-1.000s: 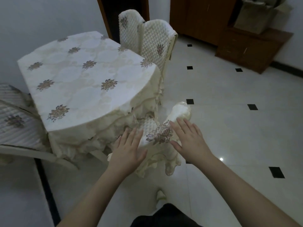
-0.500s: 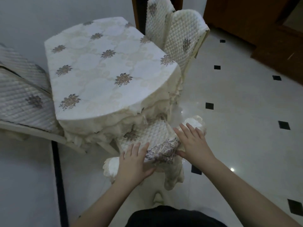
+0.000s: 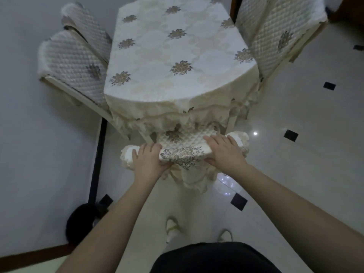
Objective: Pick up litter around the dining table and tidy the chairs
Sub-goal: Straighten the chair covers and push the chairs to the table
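A chair with a quilted cream cover [image 3: 182, 156] stands right in front of me, its seat tucked under the dining table [image 3: 171, 56], which wears a cream cloth with flower motifs. My left hand [image 3: 148, 161] grips the left part of the chair's top rail. On the right part of the same rail my right hand [image 3: 224, 152] is closed, fingers over the top. No litter shows in view.
Two covered chairs [image 3: 76, 56] lean at the table's left side near the wall; two more [image 3: 275, 36] stand at its right. A dark round object [image 3: 80, 219] lies on the floor at lower left. My feet [image 3: 173, 227] are just behind the chair. White tiled floor opens to the right.
Both hands went from hovering open above the chair back to gripping its top rail. The chair now sits closer under the table, and my view has tipped further down.
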Tool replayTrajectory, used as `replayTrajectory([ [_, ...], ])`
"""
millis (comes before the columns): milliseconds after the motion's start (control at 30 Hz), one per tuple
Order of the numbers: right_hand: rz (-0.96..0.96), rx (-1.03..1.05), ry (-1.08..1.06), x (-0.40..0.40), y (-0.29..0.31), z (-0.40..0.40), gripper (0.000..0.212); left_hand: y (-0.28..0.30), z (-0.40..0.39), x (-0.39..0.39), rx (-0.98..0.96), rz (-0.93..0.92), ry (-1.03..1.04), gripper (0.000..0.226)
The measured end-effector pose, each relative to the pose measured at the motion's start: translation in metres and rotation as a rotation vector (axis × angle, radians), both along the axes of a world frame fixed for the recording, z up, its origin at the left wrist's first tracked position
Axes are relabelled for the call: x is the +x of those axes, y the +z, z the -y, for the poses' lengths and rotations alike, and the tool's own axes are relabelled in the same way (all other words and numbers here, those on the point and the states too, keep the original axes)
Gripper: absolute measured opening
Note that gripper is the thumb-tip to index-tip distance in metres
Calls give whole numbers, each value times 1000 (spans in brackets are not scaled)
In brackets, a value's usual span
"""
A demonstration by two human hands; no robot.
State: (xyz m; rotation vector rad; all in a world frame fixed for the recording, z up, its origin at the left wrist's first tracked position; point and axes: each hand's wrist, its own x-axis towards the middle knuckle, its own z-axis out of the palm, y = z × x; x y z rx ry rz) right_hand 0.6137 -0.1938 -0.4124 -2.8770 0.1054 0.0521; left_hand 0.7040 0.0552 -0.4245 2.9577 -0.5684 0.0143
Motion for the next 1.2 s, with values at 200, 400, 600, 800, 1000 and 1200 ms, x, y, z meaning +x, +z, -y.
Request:
replayTrajectory([
  [200, 88, 54, -11, 6, -11, 0, 54, 1, -8, 16, 105, 20, -129, 51],
  [400, -19, -17, 45, 23, -7, 9, 41, -3, -25, 25, 66, 73, -155, 47],
  [600, -37, -69, 73, 26, -6, 12, 43, 1, -33, 40, 106, -39, -101, 39],
  [800, -48, -119, 3, 25, 0, 3, 36, 5, -37, 42, 138, -87, -122, 30],
  [1000, -17, -90, -8, 19, -1, 0, 37, 5, -39, 38, 229, -82, -176, 28],
  [1200, -32, -133, -5, 21, -2, -11, 38, 2, -56, 42, 275, -46, -217, 27],
])
